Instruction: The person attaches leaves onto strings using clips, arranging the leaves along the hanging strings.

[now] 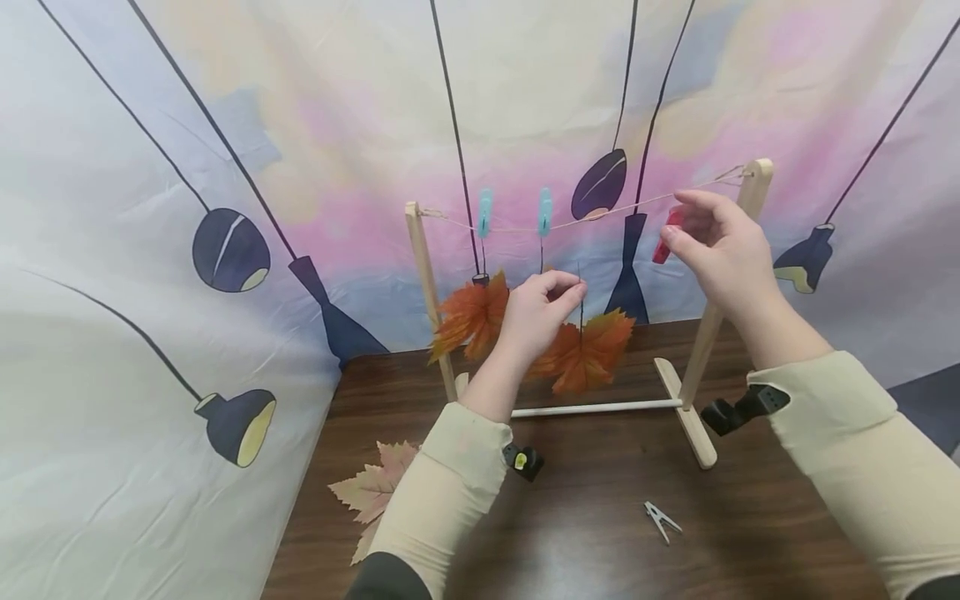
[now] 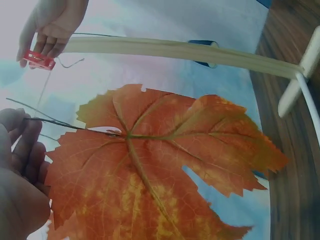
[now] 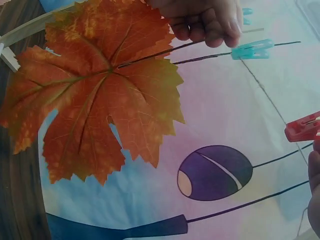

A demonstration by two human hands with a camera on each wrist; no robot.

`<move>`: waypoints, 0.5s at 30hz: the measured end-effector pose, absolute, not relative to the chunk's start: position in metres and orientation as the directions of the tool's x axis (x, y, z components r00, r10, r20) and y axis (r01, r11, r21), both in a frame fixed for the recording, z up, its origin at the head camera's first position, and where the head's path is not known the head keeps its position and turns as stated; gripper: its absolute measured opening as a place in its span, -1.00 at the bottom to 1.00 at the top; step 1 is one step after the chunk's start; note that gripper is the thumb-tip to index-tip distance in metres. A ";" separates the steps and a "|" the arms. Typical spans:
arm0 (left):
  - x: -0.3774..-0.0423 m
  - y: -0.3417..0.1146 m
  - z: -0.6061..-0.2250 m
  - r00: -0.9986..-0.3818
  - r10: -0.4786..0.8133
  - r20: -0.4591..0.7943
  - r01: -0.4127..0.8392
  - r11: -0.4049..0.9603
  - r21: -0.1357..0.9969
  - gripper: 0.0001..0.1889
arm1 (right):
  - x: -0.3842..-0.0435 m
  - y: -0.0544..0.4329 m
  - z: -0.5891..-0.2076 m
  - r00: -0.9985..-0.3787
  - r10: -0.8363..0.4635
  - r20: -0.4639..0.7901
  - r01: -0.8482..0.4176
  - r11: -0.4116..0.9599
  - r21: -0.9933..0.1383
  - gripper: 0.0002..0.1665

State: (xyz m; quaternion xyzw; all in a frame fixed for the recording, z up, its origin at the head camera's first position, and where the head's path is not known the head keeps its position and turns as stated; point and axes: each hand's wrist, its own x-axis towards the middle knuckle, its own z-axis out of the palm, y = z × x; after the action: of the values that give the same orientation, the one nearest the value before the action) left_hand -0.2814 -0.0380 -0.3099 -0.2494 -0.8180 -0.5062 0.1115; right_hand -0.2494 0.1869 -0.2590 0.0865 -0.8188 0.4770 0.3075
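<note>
My left hand [image 1: 534,315] pinches the thin dark stem of an orange maple leaf [image 1: 597,354], which hangs below the fingers. Farther right and higher, my right hand [image 1: 726,250] holds a red clothespin [image 1: 667,237] between thumb and fingers, close beside the string [image 1: 645,202]. In the right wrist view the red clothespin [image 3: 303,128] overlaps the string. Left of it, a teal clothespin [image 1: 545,212] and another teal clothespin [image 1: 485,213] sit on the string with stems below them. One more orange leaf [image 1: 472,315] hangs at the left, partly behind my left hand.
The string spans two wooden posts, the left post [image 1: 422,275] and the right post [image 1: 753,187], joined low by a white rod [image 1: 600,408]. A grey clothespin [image 1: 662,521] and a pale leaf [image 1: 378,487] lie on the brown table [image 1: 570,533]. A printed cloth hangs behind.
</note>
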 end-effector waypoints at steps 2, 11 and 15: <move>-0.283 -0.034 -0.307 -0.854 0.289 0.432 0.516 0.366 0.775 -0.77 | -0.250 0.186 -0.256 -0.795 0.148 0.588 -0.438 0.531 -0.725 -0.46; -0.291 -0.020 -0.304 -0.859 0.296 0.418 0.510 0.417 0.752 -0.77 | -0.254 0.186 -0.248 -0.827 0.139 0.545 -0.395 0.545 -0.739 -0.42; -0.294 -0.016 -0.301 -0.858 0.297 0.419 0.512 0.429 0.744 -0.77 | -0.257 0.182 -0.239 -0.832 0.135 0.538 -0.388 0.551 -0.739 -0.41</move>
State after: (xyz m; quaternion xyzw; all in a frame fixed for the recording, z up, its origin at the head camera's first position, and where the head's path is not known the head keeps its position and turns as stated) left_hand -0.2944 -0.0161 -0.3010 -0.2411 -0.8378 -0.4767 0.1127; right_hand -0.2566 0.1821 -0.2394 0.0756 -0.8351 0.4675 0.2799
